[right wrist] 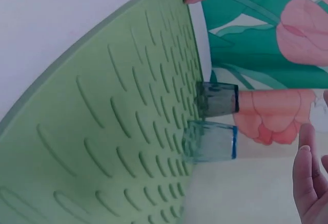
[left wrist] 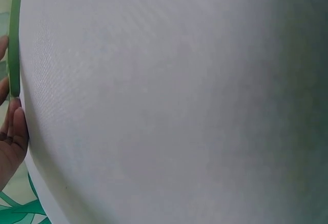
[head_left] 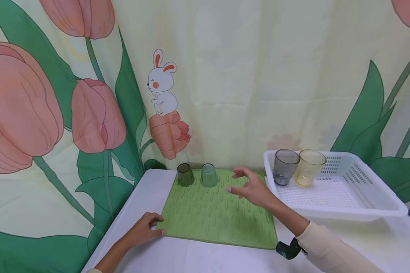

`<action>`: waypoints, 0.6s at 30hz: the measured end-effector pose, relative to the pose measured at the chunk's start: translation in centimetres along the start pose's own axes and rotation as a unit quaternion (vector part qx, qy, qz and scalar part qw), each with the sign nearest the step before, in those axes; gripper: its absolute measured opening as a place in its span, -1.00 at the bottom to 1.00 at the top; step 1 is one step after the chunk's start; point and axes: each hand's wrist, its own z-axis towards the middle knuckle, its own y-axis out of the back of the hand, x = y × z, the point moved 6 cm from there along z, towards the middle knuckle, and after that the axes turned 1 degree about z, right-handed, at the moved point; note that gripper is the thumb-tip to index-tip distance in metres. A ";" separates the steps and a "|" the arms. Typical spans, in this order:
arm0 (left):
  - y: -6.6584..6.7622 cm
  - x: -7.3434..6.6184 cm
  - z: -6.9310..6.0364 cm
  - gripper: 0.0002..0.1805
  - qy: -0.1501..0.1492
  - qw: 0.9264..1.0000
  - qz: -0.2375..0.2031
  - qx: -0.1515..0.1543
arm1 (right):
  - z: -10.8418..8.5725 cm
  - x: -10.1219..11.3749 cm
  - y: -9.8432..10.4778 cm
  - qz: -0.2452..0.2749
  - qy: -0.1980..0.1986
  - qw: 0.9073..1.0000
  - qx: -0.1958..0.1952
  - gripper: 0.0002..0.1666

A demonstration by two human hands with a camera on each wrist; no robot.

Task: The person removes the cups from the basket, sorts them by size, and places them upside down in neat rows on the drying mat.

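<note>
On the back left of a green ridged mat (head_left: 218, 216) stand a dark grey glass (head_left: 185, 175) and a blue-green glass (head_left: 208, 176), side by side with their wider ends down. My right hand (head_left: 253, 188) hovers above the mat, to the right of the blue-green glass, its thumb and fingers spread apart with nothing between them. At the mat's front left corner my left hand (head_left: 144, 230) touches the edge with thumb and fingertips. The left wrist view shows those fingers (left wrist: 18, 126) beside the mat's green edge (left wrist: 14, 39).
A white perforated basket (head_left: 338, 212) sits at the right, beside the mat. In its left end stand a grey glass (head_left: 285, 167) and a yellow glass (head_left: 310, 168), wide ends up. A black object (head_left: 288, 250) shows by the right sleeve. Behind the table hangs a printed curtain (head_left: 225, 76).
</note>
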 end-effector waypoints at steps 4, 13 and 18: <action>0.0 -0.1 0.0 -0.53 0.002 1.000 -0.002 0.000 | -1.0 0.0 1.3 -0.002 0.001 1.000 -0.006 -0.19; 0.0 0.0 0.1 -0.53 0.003 1.000 0.005 -0.002 | -3.2 -1.9 4.2 0.012 -0.003 1.000 -0.015 -0.20; 0.1 -0.2 0.2 -0.52 0.017 1.000 -0.002 0.000 | -4.0 -2.8 6.0 0.007 0.002 1.000 -0.023 -0.23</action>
